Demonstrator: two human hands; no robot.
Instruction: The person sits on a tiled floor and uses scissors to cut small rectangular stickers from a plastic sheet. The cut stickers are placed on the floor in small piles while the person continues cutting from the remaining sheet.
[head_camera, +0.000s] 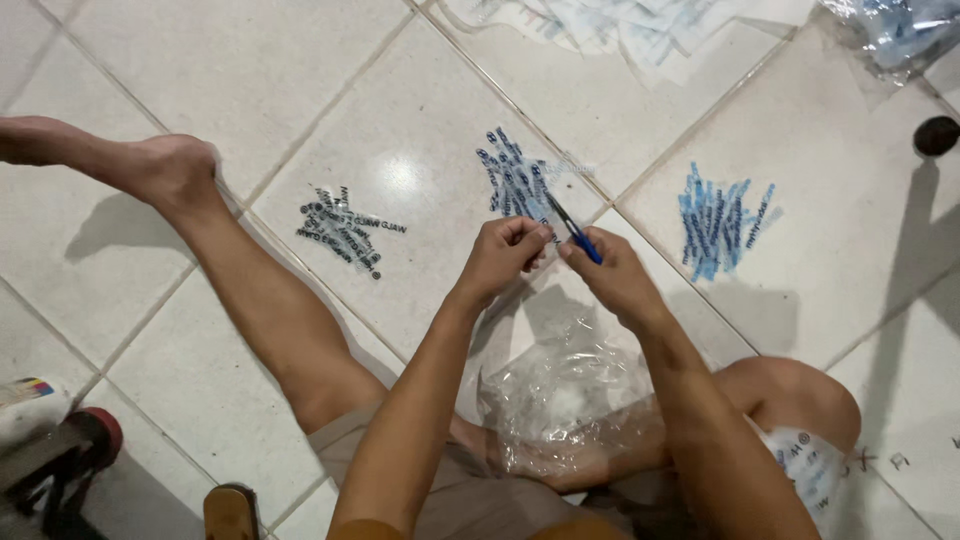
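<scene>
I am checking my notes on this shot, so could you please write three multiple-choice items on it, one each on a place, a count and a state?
1. Where does the crumpled clear plastic bag lie?
A. On the person's lap
B. On a table
C. Beside the outstretched foot

2. How many small piles of printed strips lie on the floor tiles?
A. One
B. Three
C. Five

3. What is the right hand doing?
A. Resting flat on the floor
B. Gripping blue-handled scissors
C. Hanging empty

Key: 1 A, it sits between the thighs below the hands. 2 B, one black-printed pile, two blue. 3 B, its fingers close on the handle.
</scene>
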